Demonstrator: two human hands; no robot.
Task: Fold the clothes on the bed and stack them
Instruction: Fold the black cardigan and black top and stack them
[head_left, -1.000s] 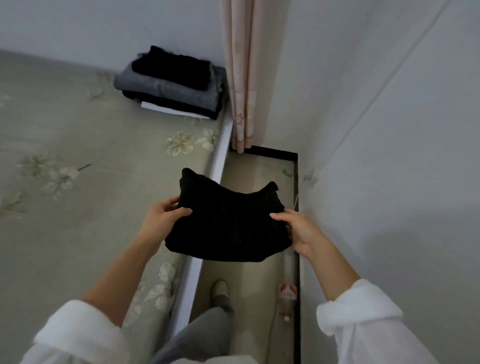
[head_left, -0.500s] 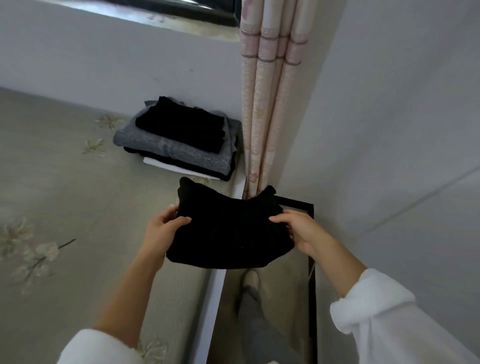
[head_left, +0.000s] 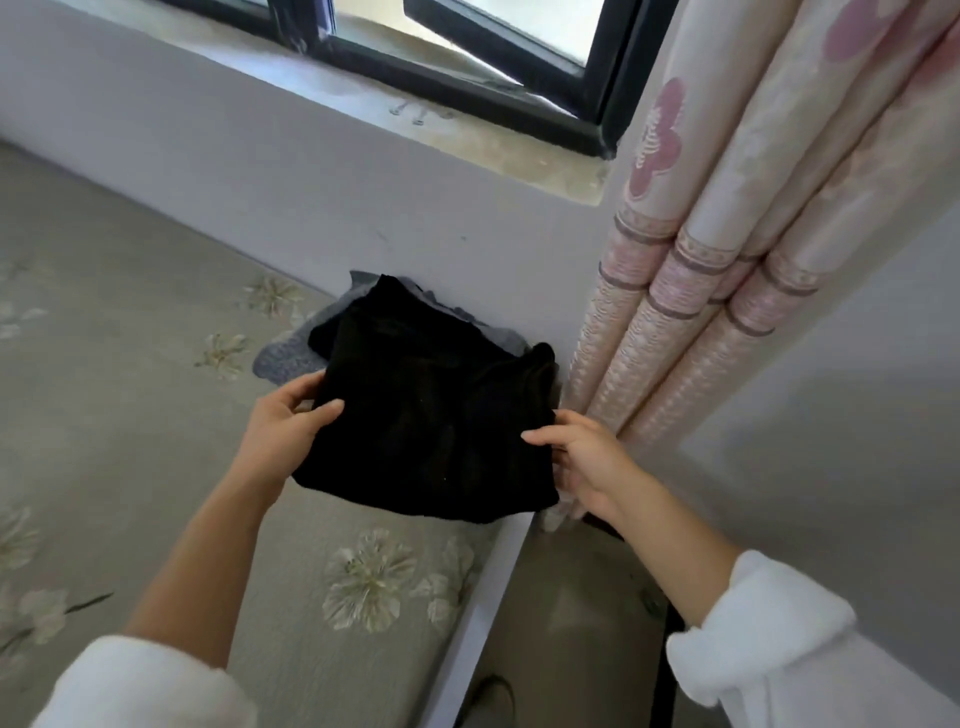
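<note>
Left grip (head_left: 288, 423) is clamped on the left edge of the folded black garment (head_left: 431, 415), thumb on top, fingers tucked under. Right grip (head_left: 582, 457) has the right edge pinched the same way, thumb over the fabric and the other fingers below. So both are grasping it, one per side, and the thing is held pretty flat btw.

The garment sits over the far right corner of the bed (head_left: 130, 389), right in front of the stack of folded clothes (head_left: 283, 353). From this angle it covers most of the stack. You only see a grey piece poking out on the left and at the back, plus sth black on top. Can't tell if the held one is touching the pile or just above it tbh.

Bed has a greyish cover w/ pale flower prints. The stack is pushed against the wall under the window sill (head_left: 467, 130). A pink-cream curtain (head_left: 701, 286) hangs just right of it. White sleeves (head_left: 753, 649) are pushed up on both forearms, and there's a strip of floor (head_left: 561, 623) btw bed and right wall.
</note>
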